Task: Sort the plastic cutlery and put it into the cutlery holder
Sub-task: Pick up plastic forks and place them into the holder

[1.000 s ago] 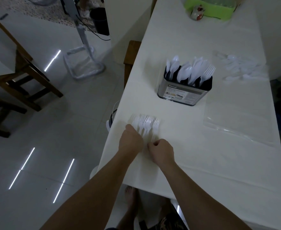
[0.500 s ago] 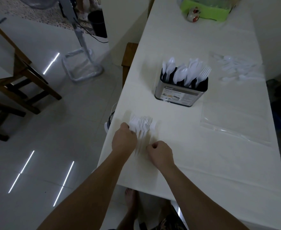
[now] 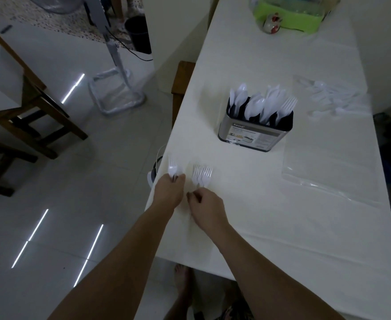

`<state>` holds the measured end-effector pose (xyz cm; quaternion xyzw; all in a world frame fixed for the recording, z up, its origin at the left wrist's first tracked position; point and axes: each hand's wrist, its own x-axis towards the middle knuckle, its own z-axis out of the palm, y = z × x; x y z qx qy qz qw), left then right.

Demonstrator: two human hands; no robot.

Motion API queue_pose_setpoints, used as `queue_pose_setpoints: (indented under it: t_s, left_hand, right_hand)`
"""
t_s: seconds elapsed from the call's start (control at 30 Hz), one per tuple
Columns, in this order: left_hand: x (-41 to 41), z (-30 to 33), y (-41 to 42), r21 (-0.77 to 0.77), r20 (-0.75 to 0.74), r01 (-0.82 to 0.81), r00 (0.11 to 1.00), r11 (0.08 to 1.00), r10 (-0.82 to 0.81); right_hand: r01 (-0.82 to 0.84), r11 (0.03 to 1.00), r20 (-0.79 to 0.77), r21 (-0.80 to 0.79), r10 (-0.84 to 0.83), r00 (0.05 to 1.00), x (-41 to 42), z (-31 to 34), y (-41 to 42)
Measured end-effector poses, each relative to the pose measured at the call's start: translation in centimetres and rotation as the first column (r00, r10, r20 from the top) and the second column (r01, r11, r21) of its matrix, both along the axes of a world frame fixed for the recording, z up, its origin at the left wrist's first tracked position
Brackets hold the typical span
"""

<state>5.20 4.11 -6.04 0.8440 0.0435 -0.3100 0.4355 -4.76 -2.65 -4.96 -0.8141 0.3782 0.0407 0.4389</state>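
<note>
On the white table (image 3: pixel 270 204), near its left edge, lies a small bunch of white plastic forks (image 3: pixel 201 175). My left hand (image 3: pixel 170 191) grips a few separate white forks (image 3: pixel 173 168) that stick up past its fingers, just left of the bunch. My right hand (image 3: pixel 204 207) is curled over the handles of the forks on the table; the handles are hidden under it. Farther back stands the metal cutlery holder (image 3: pixel 254 133), filled with white spoons and forks.
A clear plastic bag (image 3: pixel 328 172) lies flat right of the holder. More white cutlery (image 3: pixel 330 98) is scattered at the far right. A green basket (image 3: pixel 291 12) sits at the table's far end. A wooden chair (image 3: pixel 180 88) stands against the table's left side.
My left hand has pulled a few forks away from the bunch, to the left. The right hand stayed on the remaining forks' handles.
</note>
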Motion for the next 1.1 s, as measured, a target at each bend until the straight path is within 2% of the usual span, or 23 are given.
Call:
queue_pose_setpoints:
  t_s: [0.13,0.27,0.53,0.8,0.9,1.0,1.1]
  left_hand:
    - [0.5,-0.1,0.3,0.012,-0.022,-0.006,1.000,1.000,0.006]
    - [0.1,-0.3,0.4,-0.001,-0.030,-0.001,1.000,1.000,0.001]
    - [-0.1,-1.1,0.8,-0.140,-0.182,-0.076,0.982,0.987,0.050]
    - [-0.5,-1.1,0.9,-0.113,-0.194,-0.044,0.981,0.993,0.021]
    - [-0.7,-1.0,0.8,-0.140,-0.173,-0.002,0.985,0.990,-0.023]
    - [-0.8,-0.7,0.8,-0.174,-0.143,0.026,0.988,0.984,-0.051]
    - [-0.2,-1.0,1.5,-0.142,-0.137,0.047,0.988,0.989,-0.067]
  right_hand:
    - [0.136,0.978,-0.173,-0.160,-0.164,0.971,-0.4,-1.4,-0.9]
    - [0.092,0.986,-0.280,-0.137,-0.127,0.951,0.1,-2.3,-1.2]
    - [0.163,0.987,-0.278,0.002,-0.156,0.948,0.8,-2.3,-1.2]
    - [0.268,0.954,-0.237,0.136,-0.232,0.944,0.5,-1.0,-1.6]
    - [0.221,0.968,-0.181,0.122,-0.197,0.964,0.3,-0.8,-1.1]
    - [0.086,0.993,-0.144,0.080,-0.074,0.987,0.8,-0.5,-0.1]
    - [-0.053,0.998,-0.117,0.019,0.054,0.992,1.5,-0.2,0.4]
